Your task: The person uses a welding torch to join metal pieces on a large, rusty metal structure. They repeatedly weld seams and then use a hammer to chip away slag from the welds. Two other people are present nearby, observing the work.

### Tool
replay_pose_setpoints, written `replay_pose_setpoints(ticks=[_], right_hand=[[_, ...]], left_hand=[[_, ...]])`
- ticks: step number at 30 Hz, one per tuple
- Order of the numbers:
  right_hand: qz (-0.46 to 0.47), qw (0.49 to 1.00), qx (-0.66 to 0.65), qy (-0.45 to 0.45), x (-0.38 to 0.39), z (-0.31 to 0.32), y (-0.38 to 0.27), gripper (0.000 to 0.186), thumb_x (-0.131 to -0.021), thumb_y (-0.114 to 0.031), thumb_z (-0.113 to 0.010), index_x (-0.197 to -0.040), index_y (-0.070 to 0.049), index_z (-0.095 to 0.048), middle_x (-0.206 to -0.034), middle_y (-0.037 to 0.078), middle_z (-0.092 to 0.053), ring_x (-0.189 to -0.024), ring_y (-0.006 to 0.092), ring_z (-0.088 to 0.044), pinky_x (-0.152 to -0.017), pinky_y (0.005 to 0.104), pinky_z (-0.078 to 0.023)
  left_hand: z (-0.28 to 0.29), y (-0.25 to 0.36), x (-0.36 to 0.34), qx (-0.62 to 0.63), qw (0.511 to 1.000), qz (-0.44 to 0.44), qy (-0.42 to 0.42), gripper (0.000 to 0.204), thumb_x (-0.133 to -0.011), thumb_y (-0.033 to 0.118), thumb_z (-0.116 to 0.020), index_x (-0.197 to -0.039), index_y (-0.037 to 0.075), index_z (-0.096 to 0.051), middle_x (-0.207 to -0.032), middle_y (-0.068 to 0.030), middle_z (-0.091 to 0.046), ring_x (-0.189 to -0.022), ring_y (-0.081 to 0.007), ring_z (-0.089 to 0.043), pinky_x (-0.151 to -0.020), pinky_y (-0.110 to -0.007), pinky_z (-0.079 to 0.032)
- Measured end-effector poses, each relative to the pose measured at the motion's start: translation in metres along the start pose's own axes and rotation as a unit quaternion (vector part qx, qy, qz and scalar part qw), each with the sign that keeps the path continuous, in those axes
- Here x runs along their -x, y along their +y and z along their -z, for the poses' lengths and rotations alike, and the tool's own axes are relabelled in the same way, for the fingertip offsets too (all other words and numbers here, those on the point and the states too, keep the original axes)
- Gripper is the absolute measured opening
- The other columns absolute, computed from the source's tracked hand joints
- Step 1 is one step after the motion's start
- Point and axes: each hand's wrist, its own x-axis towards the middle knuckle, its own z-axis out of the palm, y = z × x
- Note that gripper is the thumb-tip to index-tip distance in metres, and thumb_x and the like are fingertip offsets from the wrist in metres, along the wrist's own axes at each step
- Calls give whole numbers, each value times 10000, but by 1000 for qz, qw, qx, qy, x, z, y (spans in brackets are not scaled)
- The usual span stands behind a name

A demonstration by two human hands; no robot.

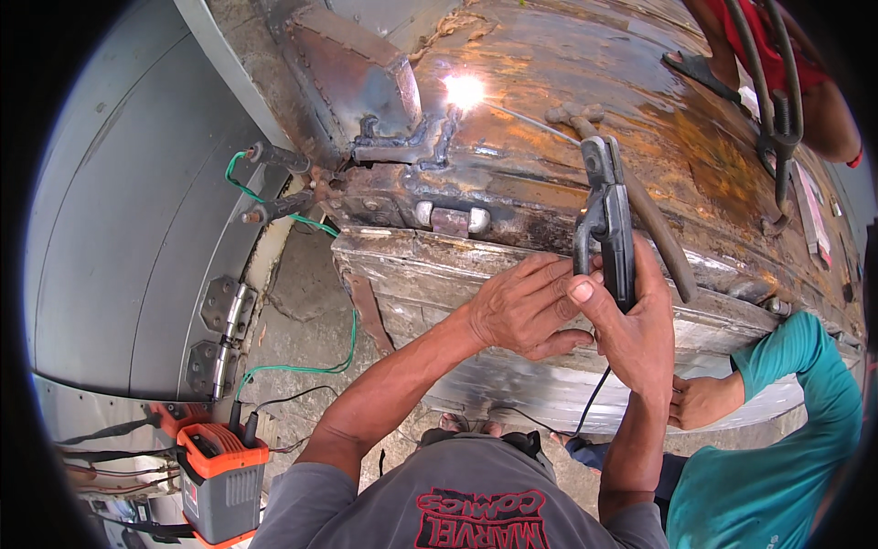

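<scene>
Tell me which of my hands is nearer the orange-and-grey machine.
Left. Your left hand is up and right of the machine; your right hand, gripping the electrode holder, is farther right.

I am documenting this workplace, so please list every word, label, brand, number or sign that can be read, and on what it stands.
Grey shirt: two rows of red-outlined lettering, readable, but I do not copy printed words.
Orange-and-grey machine: marking on its side, too small to read.
Teal shirt: pale mark, too small to read.
</scene>
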Motion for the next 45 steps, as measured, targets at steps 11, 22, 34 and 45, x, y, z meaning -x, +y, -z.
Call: replay_pose_setpoints(ticks=[11,22,34,45], right_hand=[[-2,1000,-14,-1,2,1,1,658,-856,-297,-896,-1358,13,-606,-1043,78,-668,-918,141,-627,-820,305,-538],[-3,1000,-22,-8,3,3,0,655,-857,-296,-896,-1355,13,-603,-1037,70,-673,-911,131,-624,-817,297,-533],[42,999,-29,18,4,-2,6,578,-866,-295,-877,-1295,-8,-615,-980,13,-616,-846,91,-556,-726,258,-471],[39,999,-24,10,2,-1,5,573,-865,-315,-882,-1288,-25,-625,-929,-24,-582,-755,63,-519,-630,229,-435]], left_hand=[[-1,-1,-1,8,1000,-5,0,777,-837,387,-853,-1396,-89,-598,-1371,-254,-670,-1217,-365,-690,-971,-470,-545],[-3,1,1,10,1000,6,2,732,-835,403,-845,-1372,-41,-619,-1392,-222,-661,-1228,-354,-667,-962,-471,-533],[-1,0,-2,15,1000,1,1,731,-814,392,-862,-1340,-59,-628,-1371,-218,-669,-1215,-361,-667,-962,-469,-542],[-1,1,-2,14,1000,1,8,745,-818,391,-860,-1358,-62,-620,-1384,-226,-660,-1221,-365,-663,-953,-470,-541]])
